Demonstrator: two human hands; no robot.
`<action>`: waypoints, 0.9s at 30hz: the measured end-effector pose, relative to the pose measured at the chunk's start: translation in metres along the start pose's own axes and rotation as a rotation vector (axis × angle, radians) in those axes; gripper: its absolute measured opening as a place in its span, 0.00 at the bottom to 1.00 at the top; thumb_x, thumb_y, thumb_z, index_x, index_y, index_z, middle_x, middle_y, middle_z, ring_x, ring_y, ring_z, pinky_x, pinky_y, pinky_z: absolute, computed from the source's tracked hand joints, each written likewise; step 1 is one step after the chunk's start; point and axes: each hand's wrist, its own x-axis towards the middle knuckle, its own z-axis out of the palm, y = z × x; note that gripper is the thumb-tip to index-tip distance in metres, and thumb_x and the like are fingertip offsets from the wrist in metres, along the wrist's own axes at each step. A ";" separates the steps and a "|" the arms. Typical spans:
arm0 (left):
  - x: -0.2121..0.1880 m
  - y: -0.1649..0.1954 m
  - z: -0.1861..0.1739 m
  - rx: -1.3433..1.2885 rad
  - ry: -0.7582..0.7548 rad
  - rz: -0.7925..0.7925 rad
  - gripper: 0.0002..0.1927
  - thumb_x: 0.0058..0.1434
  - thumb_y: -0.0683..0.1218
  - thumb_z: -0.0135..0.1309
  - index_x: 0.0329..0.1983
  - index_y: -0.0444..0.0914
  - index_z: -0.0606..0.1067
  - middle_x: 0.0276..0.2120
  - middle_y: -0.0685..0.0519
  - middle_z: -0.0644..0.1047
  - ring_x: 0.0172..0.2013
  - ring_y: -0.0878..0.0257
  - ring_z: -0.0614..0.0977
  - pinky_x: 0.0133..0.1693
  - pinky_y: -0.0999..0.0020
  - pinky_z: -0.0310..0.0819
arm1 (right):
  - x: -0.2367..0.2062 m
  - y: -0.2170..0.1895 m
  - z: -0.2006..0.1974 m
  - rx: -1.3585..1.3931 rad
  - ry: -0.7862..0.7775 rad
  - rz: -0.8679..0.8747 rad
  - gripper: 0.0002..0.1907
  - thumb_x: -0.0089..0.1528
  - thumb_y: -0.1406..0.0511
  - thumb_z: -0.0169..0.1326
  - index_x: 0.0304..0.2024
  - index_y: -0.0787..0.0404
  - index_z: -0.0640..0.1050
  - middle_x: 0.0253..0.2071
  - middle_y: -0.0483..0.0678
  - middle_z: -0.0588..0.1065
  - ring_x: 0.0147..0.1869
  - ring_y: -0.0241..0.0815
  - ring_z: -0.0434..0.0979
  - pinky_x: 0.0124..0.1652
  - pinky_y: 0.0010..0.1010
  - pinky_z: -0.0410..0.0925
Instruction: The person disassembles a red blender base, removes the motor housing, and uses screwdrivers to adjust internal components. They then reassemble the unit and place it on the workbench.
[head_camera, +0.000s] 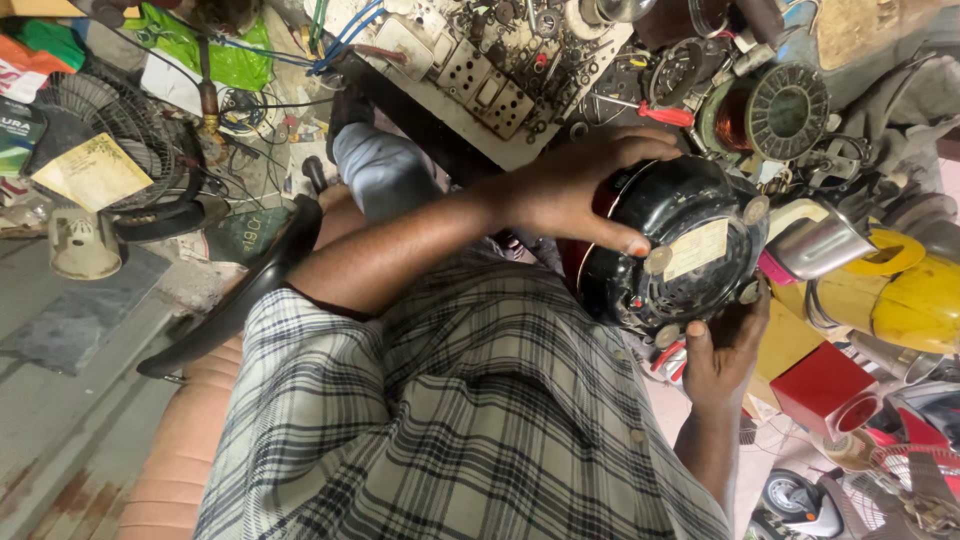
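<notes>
**Both hands clasp a black fan motor over the lap**

The left hand wraps over the top of the round black metal fan motor housing, thumb pressed on its rear face near a pale rectangular label. The right hand cups the housing from below, fingers curled on its lower rim. The motor is held in the air above the person's checked shirt, just off the near edge of the cluttered workbench.

As far as can be judged, the housing is whole: its rear cover is in place, its round fasteners are seated, and no tool is in either hand. Opening or checking it appears not yet begun.

Just beyond the motor, at the bench's right end, lies a copper-wound stator with a dark ribbed ring, with a red-handled screwdriver beside it. A white switchboard panel sits further along. A black wire fan guard lies well apart at the left.
</notes>
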 end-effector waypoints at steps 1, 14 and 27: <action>-0.001 0.002 0.001 0.002 0.016 0.023 0.56 0.59 0.68 0.69 0.80 0.43 0.52 0.78 0.45 0.56 0.79 0.49 0.58 0.80 0.55 0.52 | 0.000 0.001 0.000 -0.012 0.000 -0.003 0.44 0.72 0.55 0.56 0.79 0.67 0.49 0.76 0.58 0.60 0.78 0.48 0.61 0.74 0.39 0.58; -0.020 0.026 0.013 0.099 0.081 0.002 0.70 0.48 0.71 0.71 0.79 0.37 0.43 0.79 0.42 0.43 0.78 0.42 0.43 0.76 0.44 0.36 | -0.001 0.003 0.001 0.054 -0.007 -0.017 0.45 0.73 0.55 0.56 0.80 0.67 0.49 0.75 0.57 0.58 0.79 0.47 0.59 0.76 0.38 0.55; -0.018 0.015 0.018 0.108 0.210 0.181 0.68 0.51 0.68 0.72 0.79 0.36 0.45 0.78 0.36 0.48 0.78 0.41 0.50 0.78 0.46 0.43 | 0.003 -0.007 0.003 0.073 -0.017 -0.012 0.45 0.72 0.56 0.56 0.80 0.68 0.48 0.74 0.58 0.59 0.79 0.48 0.59 0.75 0.39 0.56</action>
